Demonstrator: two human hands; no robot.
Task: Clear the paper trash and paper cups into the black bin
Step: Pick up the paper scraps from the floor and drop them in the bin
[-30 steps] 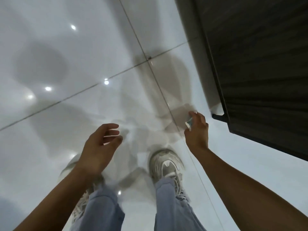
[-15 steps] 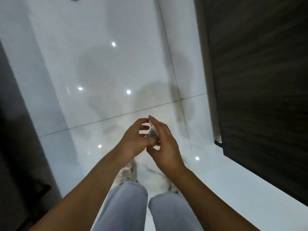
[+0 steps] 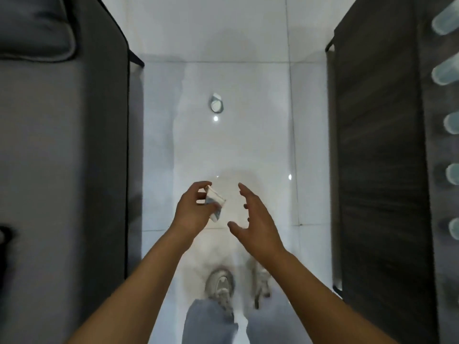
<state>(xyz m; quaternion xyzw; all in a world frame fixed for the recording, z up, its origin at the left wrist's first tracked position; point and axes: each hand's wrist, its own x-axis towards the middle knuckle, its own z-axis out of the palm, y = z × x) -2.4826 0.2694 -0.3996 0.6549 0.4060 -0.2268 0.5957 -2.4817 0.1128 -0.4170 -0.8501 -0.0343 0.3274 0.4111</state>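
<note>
Cup pinched in left grip, right grip empty

Cup (image 3: pixel 215 203), crumpled and white, sits between the curled fingers and thumb of the left grip (image 3: pixel 192 214), above the white floor (image 3: pixel 236 150). Far left of that grip is a grey sofa (image 3: pixel 62 170). Just right of the cup, apart from it, the right grip (image 3: pixel 257 224) is spread and holds nothing. Beyond both, another cup (image 3: pixel 215 105) lies on the floor. Far right stands a dark tabletop (image 3: pixel 377 157) carrying more cups (image 3: pixel 452 173).

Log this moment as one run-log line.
left hand: holds crushed white-and-blue paper cup | right hand: open, empty | another paper cup: on white tiled floor ahead | black bin: not visible
</note>
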